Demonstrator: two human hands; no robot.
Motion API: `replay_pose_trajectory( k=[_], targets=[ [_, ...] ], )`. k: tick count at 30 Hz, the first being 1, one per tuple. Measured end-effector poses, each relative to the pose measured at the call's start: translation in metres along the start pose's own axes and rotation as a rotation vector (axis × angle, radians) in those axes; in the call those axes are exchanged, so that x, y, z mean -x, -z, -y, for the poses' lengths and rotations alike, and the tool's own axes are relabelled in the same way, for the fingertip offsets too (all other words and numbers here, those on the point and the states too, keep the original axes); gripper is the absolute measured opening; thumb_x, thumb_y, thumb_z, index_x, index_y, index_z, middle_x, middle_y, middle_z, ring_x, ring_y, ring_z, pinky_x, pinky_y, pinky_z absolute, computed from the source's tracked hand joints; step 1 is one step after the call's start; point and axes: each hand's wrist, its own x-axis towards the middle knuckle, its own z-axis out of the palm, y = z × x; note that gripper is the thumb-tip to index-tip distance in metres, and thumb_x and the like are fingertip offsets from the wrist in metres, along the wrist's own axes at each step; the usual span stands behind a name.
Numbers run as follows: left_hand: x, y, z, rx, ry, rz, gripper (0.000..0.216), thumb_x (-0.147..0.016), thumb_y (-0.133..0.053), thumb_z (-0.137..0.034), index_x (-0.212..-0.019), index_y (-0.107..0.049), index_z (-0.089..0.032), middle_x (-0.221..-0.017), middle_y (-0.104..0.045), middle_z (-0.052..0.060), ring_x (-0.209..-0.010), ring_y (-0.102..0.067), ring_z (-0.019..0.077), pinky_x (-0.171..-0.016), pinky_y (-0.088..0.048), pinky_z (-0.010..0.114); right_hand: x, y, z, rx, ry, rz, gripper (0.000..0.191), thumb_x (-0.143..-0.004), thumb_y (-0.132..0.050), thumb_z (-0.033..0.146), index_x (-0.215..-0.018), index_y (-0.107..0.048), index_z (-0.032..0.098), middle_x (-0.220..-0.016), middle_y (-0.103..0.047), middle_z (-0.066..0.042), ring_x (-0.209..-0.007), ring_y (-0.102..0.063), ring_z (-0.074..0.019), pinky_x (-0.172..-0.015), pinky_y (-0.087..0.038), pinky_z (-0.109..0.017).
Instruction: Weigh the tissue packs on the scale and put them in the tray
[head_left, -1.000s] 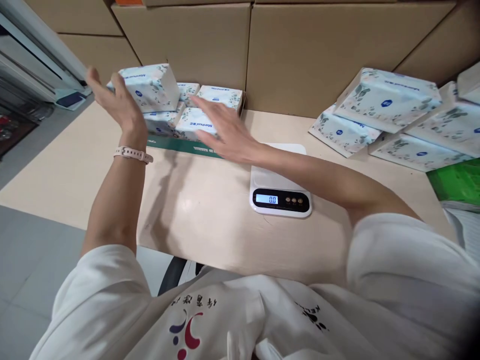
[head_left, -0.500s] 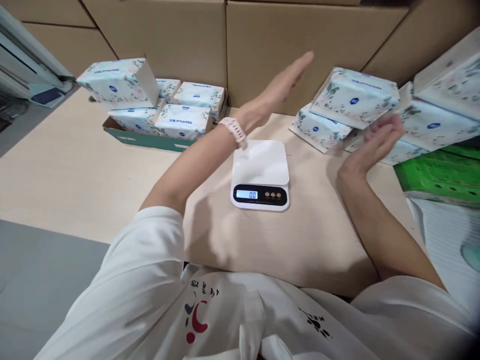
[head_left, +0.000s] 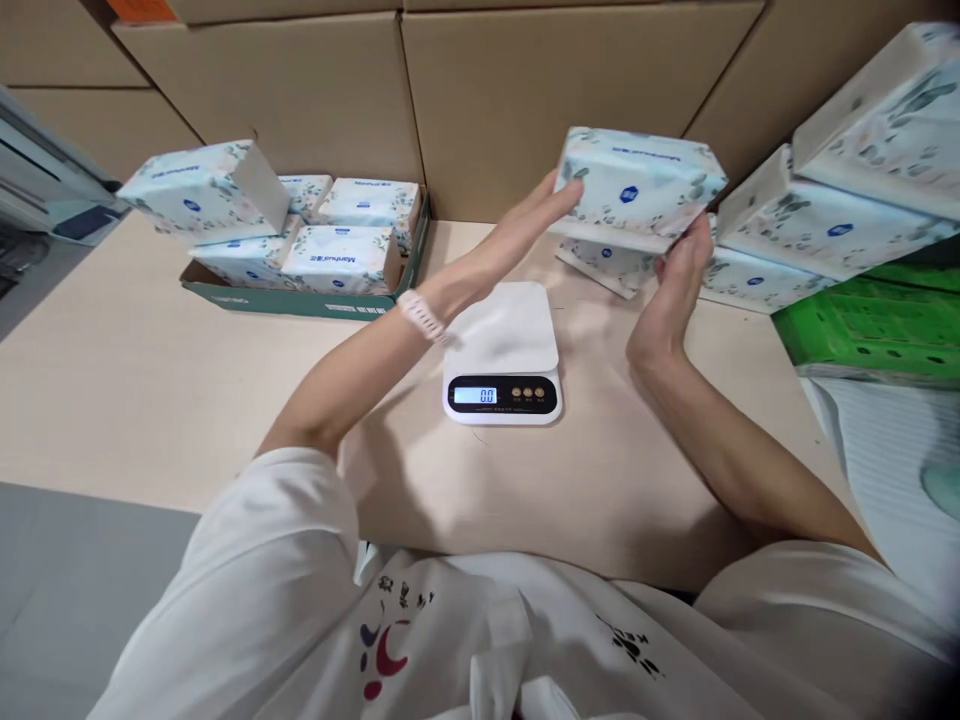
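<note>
A floral tissue pack [head_left: 637,190] is held between my two hands, above the right side of the table. My left hand [head_left: 532,220] presses along its left end, fingers stretched against the wrapper. Gripping the lower right corner from below is my right hand [head_left: 679,275], its fingertips partly hidden by the pack. Another tissue pack [head_left: 611,262] lies on the table beneath, partly covered. In front of me a white kitchen scale [head_left: 502,330] reads 0.0, its plate bare, with my left wrist over its left edge.
On the left, a green carton [head_left: 292,302] holds several tissue packs, one stacked tilted on top. More tissue packs [head_left: 840,225] pile up at the right, beside a green plastic crate [head_left: 870,325]. Large cardboard boxes [head_left: 540,80] wall off the back.
My left hand has come against the pack's left end and my right hand has closed on its right corner. The pack has shifted left off the stack. The view has turned slightly.
</note>
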Motion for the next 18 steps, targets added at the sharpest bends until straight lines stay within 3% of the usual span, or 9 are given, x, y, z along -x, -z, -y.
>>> replay_pose_trajectory(
  k=[3,7,10,12,18],
  targets=[
    [0.085,0.021,-0.009,0.03,-0.138,-0.055,0.047,-0.116,-0.075,-0.046,-0.157,-0.078,-0.024,-0.188,-0.055,-0.002,-0.189,-0.024,0.0308,-0.154,-0.022,0.037,0.041,-0.022,0.035,-0.081,-0.006,0.136,0.064,-0.113,-0.05,0.076,-0.163,-0.06,0.036,-0.176,-0.063,-0.009,-0.168,-0.059,-0.0307,-0.147,-0.045,-0.062],
    [0.161,0.03,0.005,0.008,0.025,-0.208,0.082,-0.095,-0.097,-0.062,-0.165,-0.072,-0.028,-0.193,-0.048,0.006,-0.192,-0.014,0.0367,-0.158,-0.012,0.046,0.08,-0.035,0.051,-0.131,-0.057,0.234,0.077,-0.105,-0.057,0.088,-0.157,-0.063,0.032,-0.168,-0.07,-0.011,-0.16,-0.067,-0.0346,-0.138,-0.055,-0.065],
    [0.183,0.027,0.018,-0.056,0.107,-0.197,0.104,-0.087,-0.101,-0.071,-0.175,-0.064,-0.028,-0.196,-0.041,0.009,-0.192,-0.01,0.0404,-0.159,-0.006,0.05,0.094,-0.035,0.049,-0.119,-0.087,0.228,0.074,-0.106,-0.058,0.087,-0.15,-0.066,0.028,-0.157,-0.074,-0.014,-0.15,-0.072,-0.0352,-0.128,-0.063,-0.063],
    [0.19,0.025,0.022,-0.089,0.121,-0.181,0.108,-0.085,-0.101,-0.073,-0.176,-0.063,-0.03,-0.197,-0.041,0.009,-0.192,-0.009,0.0421,-0.159,-0.007,0.053,0.099,-0.033,0.049,-0.097,-0.112,0.205,0.069,-0.107,-0.056,0.086,-0.143,-0.068,0.028,-0.147,-0.077,-0.014,-0.141,-0.076,-0.0345,-0.121,-0.067,-0.061],
    [0.211,0.027,0.026,-0.065,0.106,-0.259,0.085,-0.098,-0.094,-0.063,-0.174,-0.064,-0.037,-0.198,-0.037,0.003,-0.191,-0.016,0.0373,-0.159,-0.011,0.051,0.095,-0.03,0.045,-0.057,-0.136,0.1,0.06,-0.109,-0.055,0.082,-0.125,-0.072,0.026,-0.127,-0.078,-0.009,-0.119,-0.079,-0.0265,-0.112,-0.068,-0.054]
  ],
)
